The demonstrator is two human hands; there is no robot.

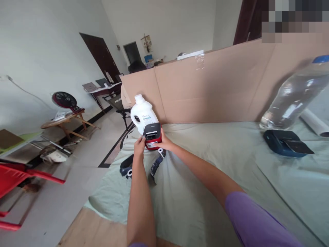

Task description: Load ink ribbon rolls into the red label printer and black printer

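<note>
A small red box (pixel 153 136) with a black top sits on the desk (pixel 205 164), right in front of the white jug (pixel 142 115) and almost touching it. Both hands are on the box. The left hand (pixel 139 143) is on its left side and the right hand (pixel 166 143) is on its right side. The fingers of each hand press in on the box, so it is squeezed between them. Neither hand is closer; both touch it. The long side of the box seems to run from the person toward the jug.

The jug stands upright just behind the box, so there is very little room on that side. A tall cardboard wall (pixel 218 89) stands behind the jug. In front of the jug, under the wrists, some dark straps (pixel 155 166) lie on the pale green cloth that covers the desk. Far to the right of the jug, well away from the hands, are a clear bottle (pixel 295 96) and a flat blue box (pixel 285 142). Off the desk, to the left of the jug, a round fan (pixel 64 100) sits on a small wooden stand.
</note>
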